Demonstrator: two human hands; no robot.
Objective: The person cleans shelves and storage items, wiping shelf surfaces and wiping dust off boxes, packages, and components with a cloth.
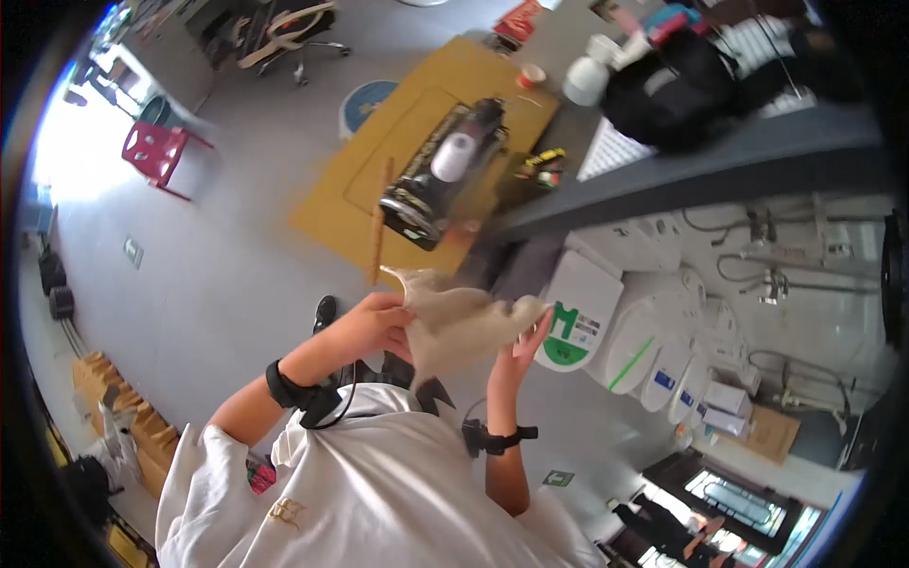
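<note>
A beige cloth is stretched loosely between my two hands, in front of my chest. My left hand grips its left edge, with the fingers bent onto the fabric. At the opposite edge, my right hand pinches the cloth between thumb and fingers. The fabric is wrinkled and hangs down in a point between the hands. Beyond it lies a brown cardboard sheet, carrying a long black printed package with a white roll on top.
A wooden stick lies beside the package. White toilets line the right side, with shower fittings above them. A grey desk edge with a black bag juts in at upper right. A red chair stands far left.
</note>
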